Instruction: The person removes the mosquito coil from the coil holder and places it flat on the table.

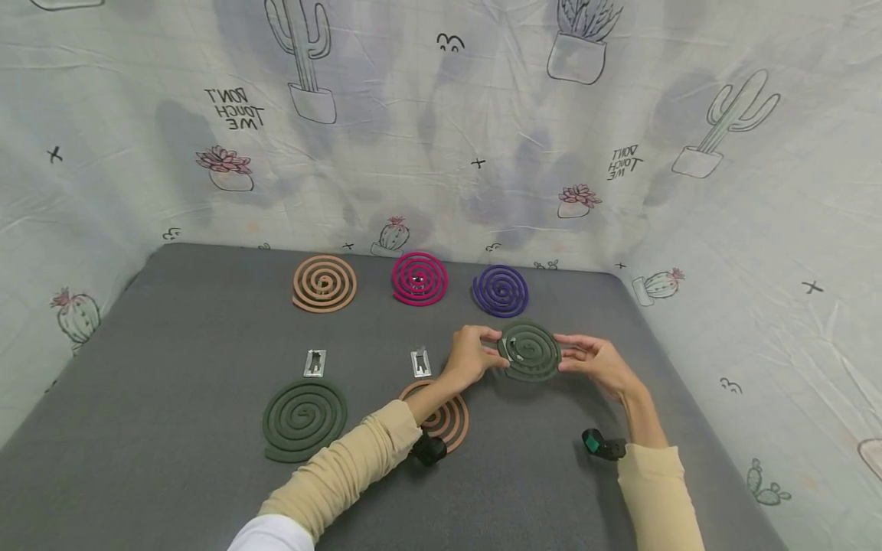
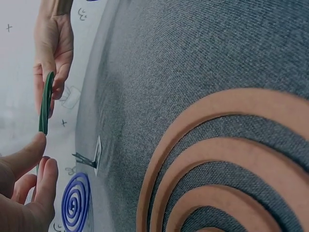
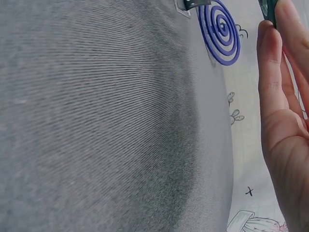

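Both hands hold one dark green mosquito coil [image 1: 547, 353] above the table. My left hand [image 1: 470, 354] pinches its left edge, and my right hand [image 1: 601, 364] grips the right edge. Seen edge-on in the left wrist view, the coil [image 2: 45, 107] is raised off the cloth. Below it a small metal coil stand [image 2: 98, 153], with a prong bent up, sits on the table; glints of metal show through the coil's gaps in the head view. Under my left forearm lies a tan coil [image 1: 459, 428], partly hidden.
Along the back lie a tan coil [image 1: 325, 264], a pink coil [image 1: 420, 257] with metal at its centre, and a purple coil [image 1: 502, 292]. Another green coil [image 1: 304, 421] lies front left. Two metal stands, a left one [image 1: 315, 363] and a middle one [image 1: 421, 363], rest on the grey table [image 1: 172, 367].
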Action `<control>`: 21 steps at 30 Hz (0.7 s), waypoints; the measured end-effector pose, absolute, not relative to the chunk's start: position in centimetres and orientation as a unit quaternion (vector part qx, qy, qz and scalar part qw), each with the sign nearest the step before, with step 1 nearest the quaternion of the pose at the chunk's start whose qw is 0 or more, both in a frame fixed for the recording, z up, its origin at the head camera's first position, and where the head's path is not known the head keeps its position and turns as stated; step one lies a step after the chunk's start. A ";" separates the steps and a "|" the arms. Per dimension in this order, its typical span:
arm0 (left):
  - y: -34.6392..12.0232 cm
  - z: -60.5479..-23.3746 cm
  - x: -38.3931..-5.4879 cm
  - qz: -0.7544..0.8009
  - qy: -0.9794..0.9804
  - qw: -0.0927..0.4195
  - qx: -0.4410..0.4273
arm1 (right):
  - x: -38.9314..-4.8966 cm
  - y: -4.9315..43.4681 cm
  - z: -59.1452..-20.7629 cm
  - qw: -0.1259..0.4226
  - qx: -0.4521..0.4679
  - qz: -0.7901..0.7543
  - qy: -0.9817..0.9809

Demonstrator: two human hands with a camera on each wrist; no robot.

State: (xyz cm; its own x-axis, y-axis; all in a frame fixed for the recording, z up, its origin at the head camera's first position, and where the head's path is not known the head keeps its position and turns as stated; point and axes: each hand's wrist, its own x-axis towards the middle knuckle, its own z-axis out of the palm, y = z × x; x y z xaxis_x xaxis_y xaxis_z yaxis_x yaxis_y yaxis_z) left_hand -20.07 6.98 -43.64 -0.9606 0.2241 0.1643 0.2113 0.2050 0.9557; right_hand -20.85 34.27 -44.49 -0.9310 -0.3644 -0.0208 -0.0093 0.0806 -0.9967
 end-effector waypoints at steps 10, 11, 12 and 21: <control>6.6 -44.3 -19.3 0.597 0.783 0.008 0.177 | -19.9 34.3 -44.8 0.146 -0.147 -0.658 0.724; 6.5 -44.3 -19.2 0.594 0.784 0.009 0.181 | -19.8 34.3 -44.8 0.146 -0.147 -0.658 0.724; 6.4 -44.4 -19.1 0.590 0.784 -0.002 0.193 | -19.7 34.3 -44.8 0.146 -0.146 -0.656 0.726; 6.1 -44.1 -18.4 0.567 0.803 0.039 0.181 | -18.7 34.3 -45.0 0.160 -0.137 -0.617 0.758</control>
State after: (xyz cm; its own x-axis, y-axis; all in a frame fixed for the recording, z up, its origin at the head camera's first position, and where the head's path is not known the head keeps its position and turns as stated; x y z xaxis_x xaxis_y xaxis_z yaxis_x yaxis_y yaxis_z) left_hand -18.36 6.05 -44.08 -0.9318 0.3340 0.1424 0.2461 0.2927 0.9240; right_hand -18.70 34.25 -44.97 -0.9108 -0.4061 -0.0739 -0.0101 0.2008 -0.9796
